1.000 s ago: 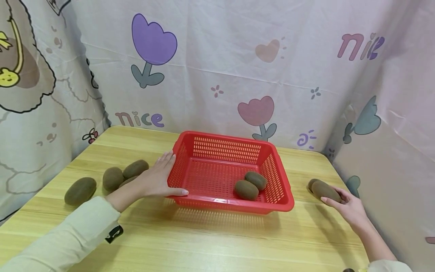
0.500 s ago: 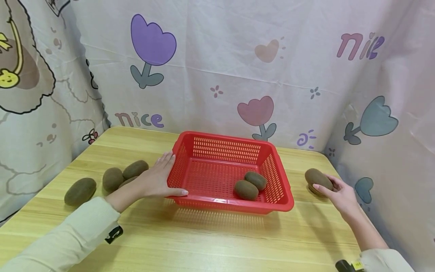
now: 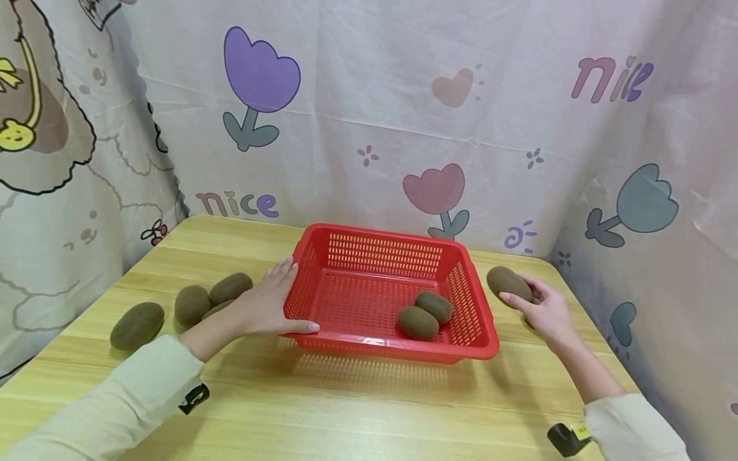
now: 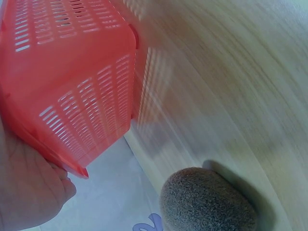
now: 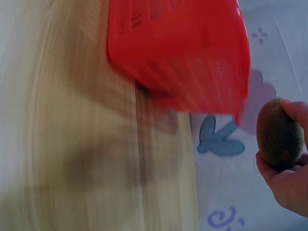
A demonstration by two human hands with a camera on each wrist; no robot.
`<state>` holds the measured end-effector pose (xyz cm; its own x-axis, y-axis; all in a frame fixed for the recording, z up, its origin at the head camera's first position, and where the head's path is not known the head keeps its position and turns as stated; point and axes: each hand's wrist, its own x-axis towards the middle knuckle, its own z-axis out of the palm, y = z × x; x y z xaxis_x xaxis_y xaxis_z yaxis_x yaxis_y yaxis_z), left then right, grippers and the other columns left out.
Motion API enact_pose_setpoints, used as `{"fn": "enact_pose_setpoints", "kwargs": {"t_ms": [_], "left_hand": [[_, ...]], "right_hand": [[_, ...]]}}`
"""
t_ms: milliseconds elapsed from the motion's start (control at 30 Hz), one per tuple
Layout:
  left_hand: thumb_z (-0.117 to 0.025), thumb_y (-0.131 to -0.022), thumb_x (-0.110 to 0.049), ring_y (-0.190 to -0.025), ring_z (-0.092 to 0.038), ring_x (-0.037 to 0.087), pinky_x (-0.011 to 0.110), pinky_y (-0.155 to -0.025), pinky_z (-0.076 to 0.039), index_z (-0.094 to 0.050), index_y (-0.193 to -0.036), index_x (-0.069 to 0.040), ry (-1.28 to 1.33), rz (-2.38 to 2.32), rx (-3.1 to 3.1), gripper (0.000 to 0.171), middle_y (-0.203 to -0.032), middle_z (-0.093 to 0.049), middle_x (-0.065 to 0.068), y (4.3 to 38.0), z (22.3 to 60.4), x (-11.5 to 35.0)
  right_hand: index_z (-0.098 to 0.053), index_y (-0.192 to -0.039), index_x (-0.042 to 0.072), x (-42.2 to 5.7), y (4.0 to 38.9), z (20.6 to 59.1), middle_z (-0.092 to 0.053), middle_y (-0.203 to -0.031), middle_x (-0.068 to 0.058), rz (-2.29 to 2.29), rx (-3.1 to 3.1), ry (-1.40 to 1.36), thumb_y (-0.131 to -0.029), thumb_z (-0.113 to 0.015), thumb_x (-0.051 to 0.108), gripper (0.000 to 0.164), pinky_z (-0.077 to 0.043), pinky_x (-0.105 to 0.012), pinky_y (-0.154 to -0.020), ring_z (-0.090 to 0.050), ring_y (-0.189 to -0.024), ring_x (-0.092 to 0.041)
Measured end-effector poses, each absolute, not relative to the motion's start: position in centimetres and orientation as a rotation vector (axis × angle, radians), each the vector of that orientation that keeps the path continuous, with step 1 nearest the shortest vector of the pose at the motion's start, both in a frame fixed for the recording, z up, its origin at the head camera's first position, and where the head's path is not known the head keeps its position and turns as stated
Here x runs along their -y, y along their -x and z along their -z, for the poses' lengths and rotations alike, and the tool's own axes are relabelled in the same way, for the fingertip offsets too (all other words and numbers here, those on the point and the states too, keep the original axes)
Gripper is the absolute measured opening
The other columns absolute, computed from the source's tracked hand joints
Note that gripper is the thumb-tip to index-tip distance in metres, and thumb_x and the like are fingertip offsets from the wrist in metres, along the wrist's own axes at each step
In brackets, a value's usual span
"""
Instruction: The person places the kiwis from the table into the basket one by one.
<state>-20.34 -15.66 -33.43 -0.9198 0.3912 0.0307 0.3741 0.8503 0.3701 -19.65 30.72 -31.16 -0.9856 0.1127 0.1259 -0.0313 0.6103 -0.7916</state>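
A red plastic basket (image 3: 375, 349) with slotted walls stands mid-table, two kiwifruit (image 3: 418, 323) lying in its right part. My left hand (image 3: 268, 304) rests on its near left corner, fingers straight along the left rim and thumb along the front rim. To the right of the basket, my right hand (image 3: 548, 310) grips a kiwifruit (image 3: 510, 283) between thumb and fingers, held above the table. The right wrist view shows this kiwifruit (image 5: 278, 134) apart from the basket. A small dark patch shows below the right hand, mostly hidden, perhaps another kiwifruit.
Several kiwifruit (image 3: 192, 305) lie on the wooden table (image 3: 323, 416) left of the basket, one partly hidden behind the left hand. A lone kiwifruit (image 3: 137, 326) is farthest left. A printed curtain (image 3: 357, 96) hangs around the table's back and sides.
My right hand has raised the kiwifruit and carried it left, closer to the basket's right wall. The left hand and basket have stayed in place.
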Motion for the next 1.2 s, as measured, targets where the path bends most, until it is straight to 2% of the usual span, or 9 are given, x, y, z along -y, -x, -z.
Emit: {"fn": "enact_pose_setpoints", "kwargs": {"t_ms": [100, 200, 333, 400, 467, 667, 767, 900, 1200], "left_hand": [[-0.059, -0.067, -0.074, -0.142, -0.006, 0.042, 0.061, -0.110, -0.021, -0.009, -0.146, 0.005, -0.614, -0.578, -2.978, 0.123, -0.155, -0.008, 0.022, 20.4, 33.4, 15.7], [-0.059, -0.067, -0.074, -0.142, -0.006, 0.041, 0.061, -0.110, -0.022, -0.009, -0.147, 0.005, -0.616, -0.583, -2.978, 0.123, -0.155, -0.008, 0.022, 20.4, 33.4, 15.7], [-0.059, -0.067, -0.074, -0.142, -0.006, 0.041, 0.060, -0.110, -0.021, -0.008, -0.146, 0.005, -0.622, -0.590, -2.977, 0.123, -0.155, -0.008, 0.022, 20.5, 33.4, 15.6], [-0.058, -0.068, -0.074, -0.142, -0.006, 0.041, 0.060, -0.111, -0.020, -0.008, -0.146, 0.005, -0.624, -0.590, -2.976, 0.123, -0.155, -0.008, 0.022, 20.5, 33.4, 15.6], [-0.058, -0.068, -0.074, -0.142, -0.006, 0.041, 0.060, -0.110, -0.021, -0.008, -0.146, 0.006, -0.627, -0.591, -2.973, 0.123, -0.155, -0.008, 0.022, 20.4, 33.3, 15.6], [-0.059, -0.067, -0.073, -0.142, -0.007, 0.042, 0.061, -0.109, -0.023, -0.009, -0.146, 0.006, -0.608, -0.591, -2.977, 0.122, -0.154, -0.008, 0.023, 20.1, 33.2, 16.0], [-0.059, -0.068, -0.073, -0.142, -0.007, 0.042, 0.062, -0.108, -0.024, -0.009, -0.146, 0.006, -0.613, -0.596, -2.978, 0.122, -0.154, -0.008, 0.023, 20.1, 33.3, 16.0], [-0.059, -0.068, -0.074, -0.142, -0.007, 0.041, 0.061, -0.109, -0.023, -0.009, -0.146, 0.006, -0.614, -0.601, -2.970, 0.122, -0.155, -0.008, 0.022, 20.2, 33.4, 15.8], [-0.060, -0.067, -0.073, -0.142, -0.007, 0.041, 0.060, -0.110, -0.022, -0.008, -0.146, 0.006, -0.613, -0.601, -2.975, 0.123, -0.155, -0.007, 0.022, 20.4, 33.5, 15.6]], "right_hand": [[-0.040, -0.137, -0.002, -29.2, 19.9, 30.8, -0.048, -0.130, -0.023, -1.356, 2.679, 0.026, -0.086, -0.065, 0.030, 0.064, -0.045, -0.006, -0.071, -0.047, -0.084, 0.015], [-0.040, -0.137, 0.000, -27.7, 20.2, 30.4, -0.048, -0.132, -0.022, -1.365, 2.712, -0.010, -0.087, -0.065, 0.031, 0.064, -0.047, -0.010, -0.079, -0.053, -0.098, -0.001], [-0.040, -0.138, 0.002, -25.8, 20.8, 30.2, -0.048, -0.134, -0.021, -1.386, 2.752, -0.073, -0.087, -0.065, 0.031, 0.064, -0.049, -0.034, -0.095, -0.051, -0.115, -0.030], [-0.040, -0.138, 0.002, -25.0, 21.1, 30.4, -0.047, -0.134, -0.021, -1.407, 2.766, -0.107, -0.086, -0.065, 0.029, 0.063, -0.046, -0.045, -0.098, -0.050, -0.117, -0.034], [-0.040, -0.138, 0.003, -24.2, 21.3, 30.5, -0.047, -0.135, -0.021, -1.430, 2.772, -0.141, -0.086, -0.066, 0.027, 0.063, -0.043, -0.048, -0.100, -0.050, -0.118, -0.035], [-0.046, -0.132, 0.001, -21.4, 22.1, 31.5, -0.053, -0.128, -0.021, -1.500, 2.741, -0.317, -0.085, -0.068, 0.020, 0.056, -0.047, -0.041, -0.098, -0.054, -0.112, -0.030], [-0.049, -0.129, 0.001, -20.3, 22.4, 31.9, -0.056, -0.122, -0.020, -1.489, 2.732, -0.389, -0.082, -0.070, 0.016, 0.053, -0.051, -0.033, -0.090, -0.057, -0.105, -0.027], [-0.053, -0.126, 0.001, -19.2, 22.6, 32.4, -0.060, -0.115, -0.019, -1.405, 2.761, -0.468, -0.080, -0.072, 0.016, 0.051, -0.051, -0.026, -0.081, -0.059, -0.098, -0.024], [-0.057, -0.120, 0.001, -17.2, 23.3, 33.3, -0.064, -0.107, -0.016, -1.356, 2.848, -0.600, -0.078, -0.073, 0.018, 0.048, -0.050, -0.027, -0.076, -0.059, -0.090, -0.021]]}}
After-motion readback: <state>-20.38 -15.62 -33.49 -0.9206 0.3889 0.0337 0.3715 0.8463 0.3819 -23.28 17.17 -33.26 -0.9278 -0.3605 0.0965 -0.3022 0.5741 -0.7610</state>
